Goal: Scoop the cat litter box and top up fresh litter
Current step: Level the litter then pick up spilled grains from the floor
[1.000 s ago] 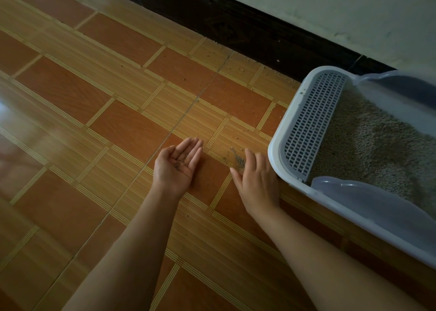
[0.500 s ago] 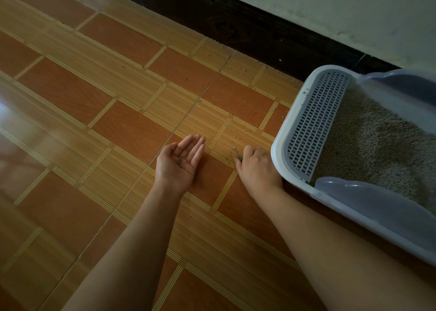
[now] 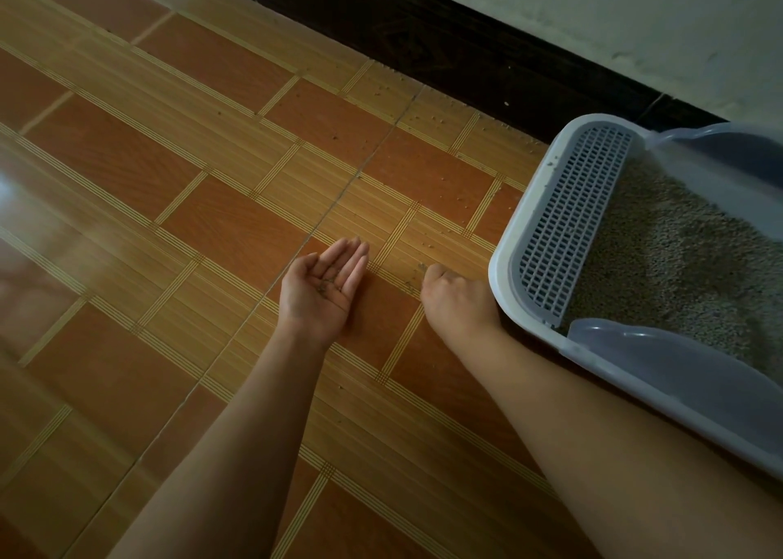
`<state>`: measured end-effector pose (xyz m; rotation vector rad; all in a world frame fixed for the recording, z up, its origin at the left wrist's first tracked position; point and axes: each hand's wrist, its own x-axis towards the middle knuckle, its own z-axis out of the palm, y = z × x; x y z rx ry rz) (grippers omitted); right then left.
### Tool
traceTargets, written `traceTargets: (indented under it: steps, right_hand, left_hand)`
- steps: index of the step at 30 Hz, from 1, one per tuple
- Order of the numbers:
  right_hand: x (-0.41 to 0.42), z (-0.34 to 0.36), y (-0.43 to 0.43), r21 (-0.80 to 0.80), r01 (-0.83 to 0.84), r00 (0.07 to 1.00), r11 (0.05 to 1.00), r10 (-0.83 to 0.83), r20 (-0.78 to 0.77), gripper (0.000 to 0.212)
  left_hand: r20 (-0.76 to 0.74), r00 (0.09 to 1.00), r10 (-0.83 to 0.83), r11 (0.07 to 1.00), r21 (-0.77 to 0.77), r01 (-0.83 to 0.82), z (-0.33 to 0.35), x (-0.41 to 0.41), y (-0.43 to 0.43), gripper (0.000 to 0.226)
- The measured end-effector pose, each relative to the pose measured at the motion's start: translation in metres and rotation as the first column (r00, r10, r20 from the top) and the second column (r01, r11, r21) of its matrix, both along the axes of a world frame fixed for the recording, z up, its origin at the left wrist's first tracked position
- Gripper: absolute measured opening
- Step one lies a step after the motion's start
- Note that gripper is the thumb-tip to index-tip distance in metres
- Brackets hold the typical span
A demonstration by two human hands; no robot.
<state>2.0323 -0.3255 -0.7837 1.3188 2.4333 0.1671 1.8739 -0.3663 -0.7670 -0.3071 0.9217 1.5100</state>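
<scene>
A white litter box [image 3: 500, 287] stands on the tiled floor at the right, with a grey grid step [image 3: 572, 219] at its near end and grey-beige litter [image 3: 678, 261] inside. My left hand [image 3: 309, 304] lies palm up on the floor with straight fingers and a few litter grains [image 3: 328, 285] in the palm. My right hand [image 3: 457, 300] is knuckles-up beside the box's corner, its fingers curled down onto a small patch of spilled grains [image 3: 420, 267]. The fingertips are hidden.
Clear plastic guards [image 3: 661, 359] rise along the box's sides. Loose grains [image 3: 436, 119] are scattered on the floor near the dark skirting board [image 3: 466, 49] under the pale wall. Orange and tan tiles [image 3: 169, 219] stretch away to the left.
My right hand went from flat on the floor to fingers curled under at the spilled grains. The left hand has stayed palm up in the same place.
</scene>
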Motion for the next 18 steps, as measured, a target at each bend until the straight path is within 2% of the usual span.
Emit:
traceTargets:
  steps: [3,9,18]
  right_hand:
    - [0.000,0.005,-0.001,-0.076,-0.108,0.992,0.991,0.103,-0.068,0.028]
    - [0.004,0.012,-0.008,-0.096,-0.140,0.984,0.985,0.128,-0.123,0.025]
    - [0.003,0.017,-0.010,-0.156,-0.008,0.992,0.988,-0.012,-0.126,0.025]
  left_hand:
    - [-0.011,1.000,-0.002,1.000,0.003,0.002,0.000,0.000,-0.003,0.057]
    - [-0.012,1.000,0.004,1.000,0.006,-0.004,0.000,-0.001,-0.006,0.056]
    - [0.003,1.000,0.008,1.000,-0.027,-0.008,-0.001,0.009,-0.010,0.053]
